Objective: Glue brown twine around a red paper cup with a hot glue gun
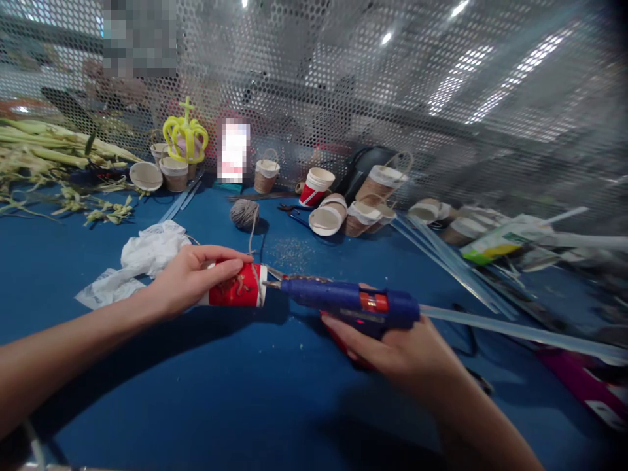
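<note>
Just left of the blue glue gun [333,297], the red cup [234,291] is held by curled fingers of the left hand [191,273]. The gun is wrapped tightly by the right hand [400,347]. The cup seems light and squashy, best held gently around its side.

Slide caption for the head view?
Left hand holds a red cup sideways; right hand points a glue gun at its white edge, yarn ball beyond.

The left hand [209,271] holds a red cup [235,285]; the right hand [387,343] grips a blue glue gun [333,296].
</note>
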A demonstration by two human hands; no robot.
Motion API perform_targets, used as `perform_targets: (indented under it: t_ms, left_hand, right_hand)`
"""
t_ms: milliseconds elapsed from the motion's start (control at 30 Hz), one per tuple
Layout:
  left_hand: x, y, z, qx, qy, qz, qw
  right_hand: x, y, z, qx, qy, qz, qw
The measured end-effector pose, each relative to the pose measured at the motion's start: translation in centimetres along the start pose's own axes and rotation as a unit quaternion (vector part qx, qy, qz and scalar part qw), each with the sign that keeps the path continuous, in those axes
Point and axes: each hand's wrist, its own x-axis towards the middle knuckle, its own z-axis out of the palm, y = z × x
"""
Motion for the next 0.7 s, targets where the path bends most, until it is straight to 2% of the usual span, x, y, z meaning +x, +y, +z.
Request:
perform_targets:
  t_ms: [100, 333, 467, 600, 700]
  left_hand:
    - [-0.1, 0.0, 0.1, 0.001, -0.004, 0.0, 1.0]
    - [-0.4, 0.2, 0.4, 0.009, -0.002, 0.003, 1.0]
    - [-0.3, 0.3, 0.3, 0.006, 0.005, 0.006, 1.0]
    - [-0.2, 0.2, 0.2, -0.026, -0.005, -0.019, 0.999]
    - [-0.2, 0.2, 0.3, -0.032, -0.01, -0.022, 0.999]
  right_hand:
    - [0.0, -0.5, 0.0, 0.0, -0.016, 0.028, 0.999]
    - [0.1, -0.6, 0.1, -0.015, -0.004, 0.062, 0.998]
    - [0.1, -0.8, 0.2, 0.019, -0.019, 0.094, 0.995]
    - [-0.1, -1.3, 0.0, 0.047, -0.022, 0.138, 0.989]
    - [0.0, -1.6, 0.0, 0.056, -0.026, 0.148, 0.987]
